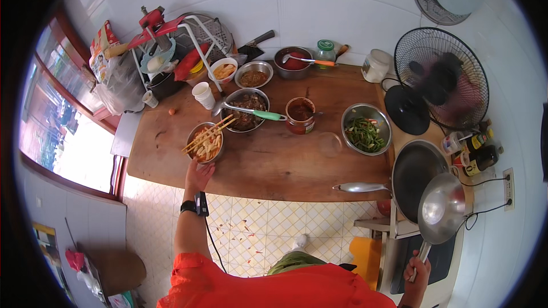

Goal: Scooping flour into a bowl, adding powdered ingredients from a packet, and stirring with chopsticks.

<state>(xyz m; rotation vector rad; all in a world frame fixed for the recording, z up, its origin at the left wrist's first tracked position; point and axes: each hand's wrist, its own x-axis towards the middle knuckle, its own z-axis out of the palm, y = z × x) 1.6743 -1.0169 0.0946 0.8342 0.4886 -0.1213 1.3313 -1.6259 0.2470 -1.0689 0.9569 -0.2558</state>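
Note:
My left hand (200, 175) is at the near side of a small metal bowl (221, 154), fingers apart. Whether the fingertips touch the bowl is hard to tell. Pale food strips in reddish sauce (205, 145) fill it, and wooden chopsticks (209, 133) lie across its top. At the lower right my right hand (417, 270) grips the metal handle of a rounded steel ladle-like pan (441, 209). This pan is tilted and overlaps the near edge of a dark frying pan (417, 175) in view. A black strap with a small device (200, 204) is around my left wrist.
Behind the small bowl, a green-handled spoon (267, 115) rests across a bowl of dark food (246, 102). An open sauce jar (300, 115) and a bowl of cut green vegetables (365, 132) stand farther right. A fan (441, 77), bottles (479, 158) and plugged-in cords (488, 211) line the right wall.

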